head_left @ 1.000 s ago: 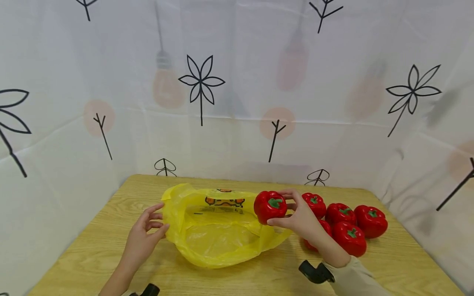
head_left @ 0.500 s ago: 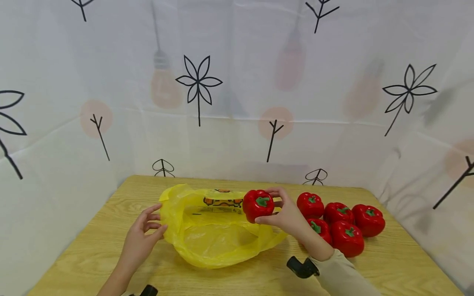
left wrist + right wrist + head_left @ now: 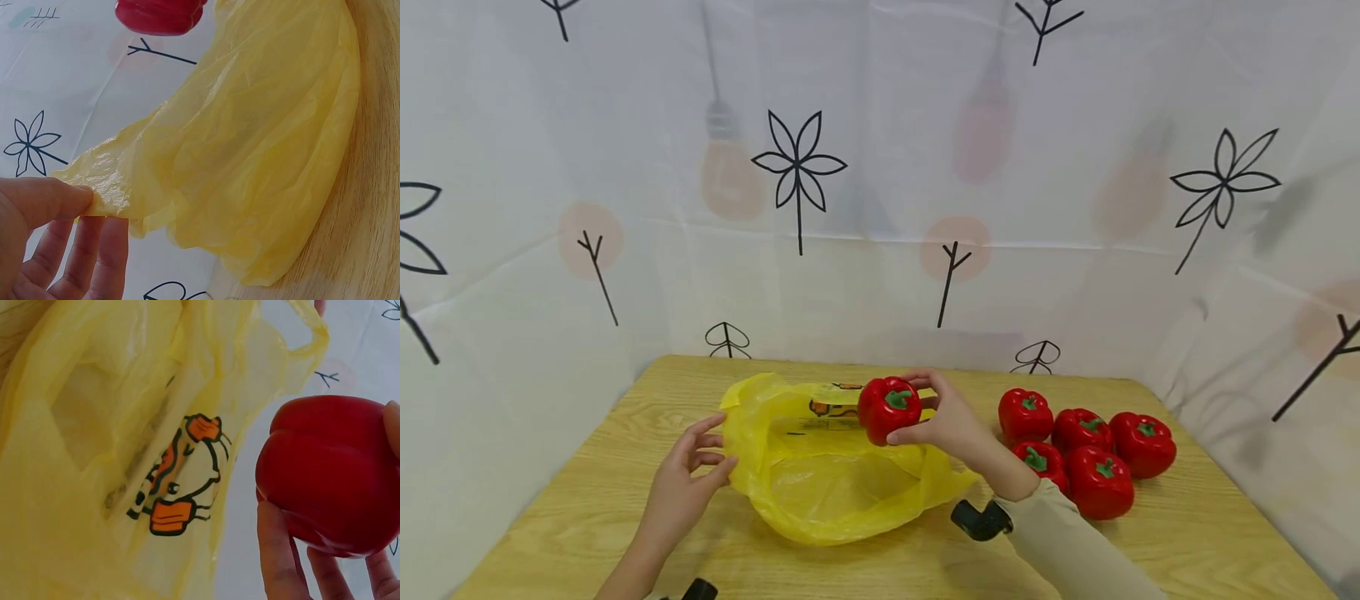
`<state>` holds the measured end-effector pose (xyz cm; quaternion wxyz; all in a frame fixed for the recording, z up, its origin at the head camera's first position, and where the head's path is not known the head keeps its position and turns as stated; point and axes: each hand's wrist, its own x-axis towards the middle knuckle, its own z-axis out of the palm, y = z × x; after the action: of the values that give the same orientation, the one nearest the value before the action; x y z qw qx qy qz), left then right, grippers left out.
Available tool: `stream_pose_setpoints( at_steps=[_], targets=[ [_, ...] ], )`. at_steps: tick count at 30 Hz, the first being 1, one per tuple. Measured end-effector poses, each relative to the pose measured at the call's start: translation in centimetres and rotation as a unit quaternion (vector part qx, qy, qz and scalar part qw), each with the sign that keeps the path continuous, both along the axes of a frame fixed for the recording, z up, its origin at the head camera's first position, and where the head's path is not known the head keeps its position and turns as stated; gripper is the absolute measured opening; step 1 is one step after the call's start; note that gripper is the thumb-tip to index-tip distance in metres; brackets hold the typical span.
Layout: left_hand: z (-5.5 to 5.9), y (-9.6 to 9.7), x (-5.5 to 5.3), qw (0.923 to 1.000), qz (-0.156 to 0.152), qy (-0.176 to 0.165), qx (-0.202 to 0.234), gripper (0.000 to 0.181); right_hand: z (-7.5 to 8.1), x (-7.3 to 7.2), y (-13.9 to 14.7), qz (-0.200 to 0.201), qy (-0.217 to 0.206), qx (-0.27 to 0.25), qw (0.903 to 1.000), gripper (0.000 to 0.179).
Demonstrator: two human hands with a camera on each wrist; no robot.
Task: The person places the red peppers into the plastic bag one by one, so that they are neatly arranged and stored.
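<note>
A yellow plastic bag [image 3: 820, 508] lies on the table with its mouth spread wide. My left hand [image 3: 683, 475] pinches the bag's left edge; in the left wrist view the thumb and fingers grip the yellow film [image 3: 250, 137]. My right hand [image 3: 951, 421] holds a red bell pepper [image 3: 880, 408] with a green stem above the right part of the bag's opening. Seen from the right wrist, the pepper [image 3: 331, 475] sits between thumb and fingers, apart from the bag, which bears an orange and black cartoon print [image 3: 181, 475].
Several more red bell peppers [image 3: 1101, 483] stand grouped on the right side of the wooden table [image 3: 580, 500]. Behind the table hangs a white cloth [image 3: 865, 292] printed with flowers and twigs.
My right hand has carried the pepper leftward and slightly up, from the bag's right edge to over its opening. The left hand keeps its hold on the bag's edge.
</note>
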<state>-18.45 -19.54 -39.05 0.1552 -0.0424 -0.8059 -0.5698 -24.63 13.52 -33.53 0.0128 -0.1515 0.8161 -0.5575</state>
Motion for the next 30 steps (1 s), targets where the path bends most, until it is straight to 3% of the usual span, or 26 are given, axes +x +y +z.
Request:
stream_pose_setpoints(
  at_steps=[9, 15, 20, 30],
  targets=[
    [0.1, -0.1, -0.1, 1.0000, 0.000, -0.008, 0.002, 0.053, 0.2, -1.3, -1.9, 0.056, -0.025, -0.037, 0.9974, 0.071],
    [-0.1, -0.2, -0.1, 1.0000, 0.000, 0.002, -0.004, 0.053, 0.2, -2.1, -3.3, 0.067, -0.026, -0.046, 0.9964, 0.069],
    [-0.1, -0.2, -0.2, 1.0000, 0.000, 0.003, -0.006, 0.052, 0.5, -2.4, -4.4, 0.083, -0.054, -0.063, 0.9931, 0.068],
    [-0.2, -0.2, -0.1, 0.9999, 0.005, 0.004, -0.008, 0.052, -1.4, -3.8, -7.3, 0.097, -0.073, -0.091, 0.9884, 0.068]
  ],
)
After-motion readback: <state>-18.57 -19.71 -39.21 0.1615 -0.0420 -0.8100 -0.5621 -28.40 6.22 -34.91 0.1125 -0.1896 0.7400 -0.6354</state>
